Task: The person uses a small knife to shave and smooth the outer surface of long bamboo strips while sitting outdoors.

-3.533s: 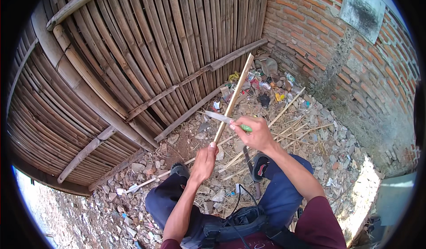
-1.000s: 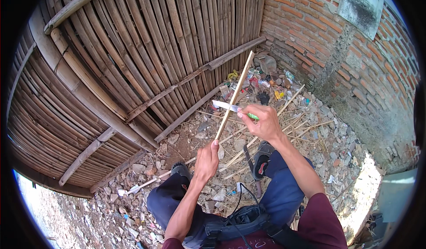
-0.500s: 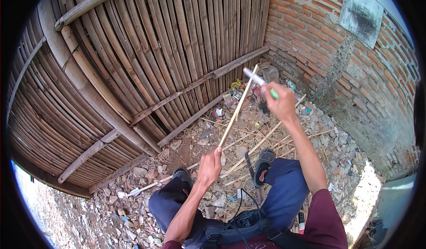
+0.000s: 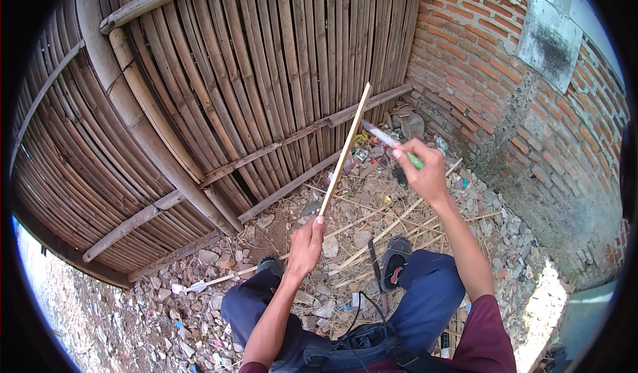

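My left hand (image 4: 306, 248) is closed round the lower end of a thin, pale bamboo strip (image 4: 346, 148), which slants up and away from me. In my right hand (image 4: 425, 172) is a knife (image 4: 380, 135) with a green handle, its light blade pointing up and left toward the strip. A small gap shows between the blade tip and the strip's right side. Both hands are raised above the ground in front of my knees.
A bamboo-slat wall (image 4: 279, 74) rises at the left and ahead, a brick wall (image 4: 478, 61) at the right. Rubble and litter cover the ground, with several loose bamboo strips (image 4: 382, 238) on it. A dark long-bladed tool (image 4: 376, 267) lies by my right shoe (image 4: 396, 261).
The blade crossed the strip before and now sits to its right, apart from it. The strip stands more upright, and my left hand has shifted slightly left. My view has tilted a little.
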### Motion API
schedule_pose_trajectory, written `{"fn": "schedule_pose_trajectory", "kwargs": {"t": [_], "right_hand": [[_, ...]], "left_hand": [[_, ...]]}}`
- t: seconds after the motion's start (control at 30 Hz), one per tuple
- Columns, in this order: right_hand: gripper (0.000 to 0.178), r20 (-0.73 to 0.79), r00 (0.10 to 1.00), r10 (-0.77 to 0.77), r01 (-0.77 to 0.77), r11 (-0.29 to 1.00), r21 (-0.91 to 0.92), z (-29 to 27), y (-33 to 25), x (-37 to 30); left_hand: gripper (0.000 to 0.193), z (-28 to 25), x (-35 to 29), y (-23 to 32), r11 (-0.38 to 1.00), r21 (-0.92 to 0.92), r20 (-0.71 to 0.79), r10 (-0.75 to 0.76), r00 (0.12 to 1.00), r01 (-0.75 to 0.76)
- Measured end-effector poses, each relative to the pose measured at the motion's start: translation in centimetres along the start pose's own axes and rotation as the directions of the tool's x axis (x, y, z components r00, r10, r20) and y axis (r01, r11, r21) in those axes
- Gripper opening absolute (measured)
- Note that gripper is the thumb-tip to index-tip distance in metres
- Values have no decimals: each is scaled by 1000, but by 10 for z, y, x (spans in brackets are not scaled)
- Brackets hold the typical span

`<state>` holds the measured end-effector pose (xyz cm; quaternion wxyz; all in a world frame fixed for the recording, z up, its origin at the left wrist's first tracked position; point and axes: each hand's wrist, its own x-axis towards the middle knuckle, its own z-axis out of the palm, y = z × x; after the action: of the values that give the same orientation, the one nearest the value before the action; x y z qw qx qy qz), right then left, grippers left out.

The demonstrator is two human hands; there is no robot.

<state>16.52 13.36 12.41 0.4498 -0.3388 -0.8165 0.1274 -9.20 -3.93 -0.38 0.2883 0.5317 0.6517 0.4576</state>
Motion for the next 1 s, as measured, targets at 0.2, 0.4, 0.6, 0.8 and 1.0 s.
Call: {"fn": "schedule_pose_trajectory", "kwargs": {"t": [0.2, 0.4, 0.6, 0.8, 1.0], "right_hand": [[9, 85, 961, -262, 261, 965, 28, 38, -25, -40], [8, 130, 967, -221, 207, 972, 108, 46, -28, -57], [8, 112, 966, -234, 220, 967, 130, 60, -24, -67], [10, 211, 963, -168, 159, 985, 61, 65, -18, -77], [7, 45, 986, -162, 159, 985, 63, 64, 3, -55]], "left_hand": [[50, 15, 1, 30, 997, 8, -28, 81, 996, -81], [55, 20, -1, 31, 996, -21, 43, 86, 995, -85], [38, 39, 0, 24, 966, 251, -111, 93, 989, -63], [29, 44, -1, 17, 938, 343, -99, 83, 992, -45], [30, 42, -4, 11, 921, 389, -107, 84, 991, -37]]}}
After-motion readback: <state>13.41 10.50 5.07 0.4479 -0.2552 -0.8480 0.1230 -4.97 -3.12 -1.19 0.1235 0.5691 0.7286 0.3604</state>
